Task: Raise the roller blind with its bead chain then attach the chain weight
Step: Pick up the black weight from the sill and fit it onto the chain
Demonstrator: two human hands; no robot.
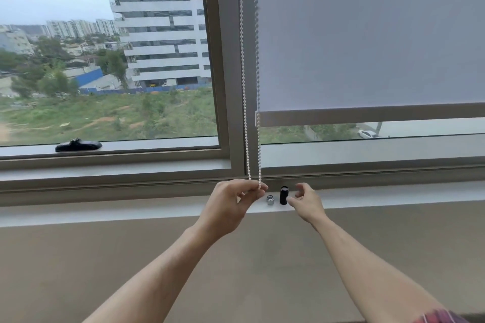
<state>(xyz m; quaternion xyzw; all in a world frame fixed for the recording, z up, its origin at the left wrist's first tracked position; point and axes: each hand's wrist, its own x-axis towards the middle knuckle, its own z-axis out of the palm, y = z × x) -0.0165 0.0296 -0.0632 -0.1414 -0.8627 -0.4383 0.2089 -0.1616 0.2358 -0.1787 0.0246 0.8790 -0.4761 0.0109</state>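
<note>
Left hand pinching the bead chain at sill level; right hand spread beside the weight parts.

The left hand (231, 202) is closed around the bottom of the white plastic bead chain (245, 102), whose two strands rise straight up from its fingertips along the grey window mullion (231, 60). The right hand (305, 200) is open, fingers curled wide, holding nothing, with its thumb just beside the upright black cylindrical chain weight (283, 195). Between the two hands a small silver metal cap (270, 200) sits on the white window sill (393, 198). Above the right hand hangs the pale grey fabric roller blind (367, 34), its bottom bar (367, 116) leaving a narrow strip of glass uncovered.
</note>
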